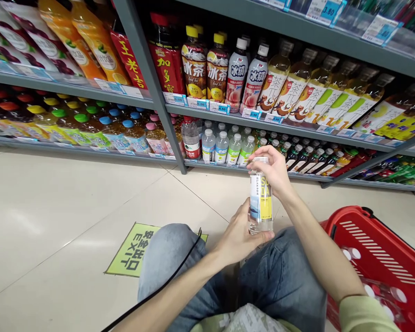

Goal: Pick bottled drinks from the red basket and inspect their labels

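Observation:
A clear soda water bottle [262,203] with a yellow, grey and white label stands upright between my two hands, above my knees. My left hand [235,230] is wrapped round its lower part, thumb across the base. Up at the white cap, my right hand [269,168] has its fingers curled round the top of the bottle. Behind them, on the bottom shelf, are clear bottles with white caps and green labels [234,150] and blue labels [222,147].
To my right stands a red shopping basket [376,244] with several white-capped bottles [383,295] inside. Shelves of drinks [210,108] run across the front. A green exit sign [127,253] lies on the floor by my left knee. A black cable [169,279] crosses my left leg.

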Tool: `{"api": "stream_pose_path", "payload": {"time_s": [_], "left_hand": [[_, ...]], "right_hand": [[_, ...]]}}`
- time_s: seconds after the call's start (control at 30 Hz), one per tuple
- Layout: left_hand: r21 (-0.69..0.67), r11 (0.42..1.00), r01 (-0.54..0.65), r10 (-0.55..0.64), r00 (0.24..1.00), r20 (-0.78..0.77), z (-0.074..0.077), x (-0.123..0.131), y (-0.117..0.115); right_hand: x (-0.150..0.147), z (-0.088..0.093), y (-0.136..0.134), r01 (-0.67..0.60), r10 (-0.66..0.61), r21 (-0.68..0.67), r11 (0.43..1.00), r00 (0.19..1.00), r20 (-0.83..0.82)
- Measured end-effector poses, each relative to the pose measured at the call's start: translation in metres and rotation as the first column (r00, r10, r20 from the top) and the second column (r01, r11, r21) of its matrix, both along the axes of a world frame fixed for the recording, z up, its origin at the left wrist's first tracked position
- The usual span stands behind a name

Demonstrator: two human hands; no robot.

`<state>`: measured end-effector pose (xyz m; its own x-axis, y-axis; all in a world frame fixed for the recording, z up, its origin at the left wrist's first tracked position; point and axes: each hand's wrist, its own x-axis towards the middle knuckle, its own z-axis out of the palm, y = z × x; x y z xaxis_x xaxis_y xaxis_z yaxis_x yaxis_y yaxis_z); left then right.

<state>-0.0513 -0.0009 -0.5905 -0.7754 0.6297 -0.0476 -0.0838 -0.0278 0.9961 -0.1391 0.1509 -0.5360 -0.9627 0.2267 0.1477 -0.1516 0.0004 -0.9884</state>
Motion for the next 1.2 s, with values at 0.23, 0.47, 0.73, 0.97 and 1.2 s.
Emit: {"api": "stream_pose_path", "payload": {"time_s": [0.23, 0.47, 0.73, 0.97, 1.2], "left_hand": [[0.011, 0.998, -0.070, 0.069, 0.997, 0.046, 0.022, 0.002, -0.003], [0.031, 0.994, -0.107, 0.102, 0.987, 0.125, 0.009, -0.005, 0.001], [0.037, 0.998, -0.053, 0.039, 0.951, 0.308, 0.010, -0.006, -0.001], [0.031, 0.994, -0.105, 0.083, 0.911, 0.405, 0.013, -0.007, -0.001], [0.043, 0.990, -0.133, 0.098, 0.879, 0.466, 0.009, -0.006, 0.001]], "right_hand": [[0.001, 0.005, -0.001, -0.089, 0.083, -0.296, 0.951, 0.996, -0.032], [0.004, 0.005, -0.006, -0.199, 0.148, -0.277, 0.940, 0.970, -0.196], [0.006, 0.005, -0.007, -0.225, 0.162, -0.273, 0.935, 0.958, -0.235], [0.014, 0.006, -0.013, -0.242, 0.165, -0.219, 0.945, 0.933, -0.319], [0.019, 0.009, -0.018, -0.190, 0.133, -0.190, 0.963, 0.951, -0.279]]}}
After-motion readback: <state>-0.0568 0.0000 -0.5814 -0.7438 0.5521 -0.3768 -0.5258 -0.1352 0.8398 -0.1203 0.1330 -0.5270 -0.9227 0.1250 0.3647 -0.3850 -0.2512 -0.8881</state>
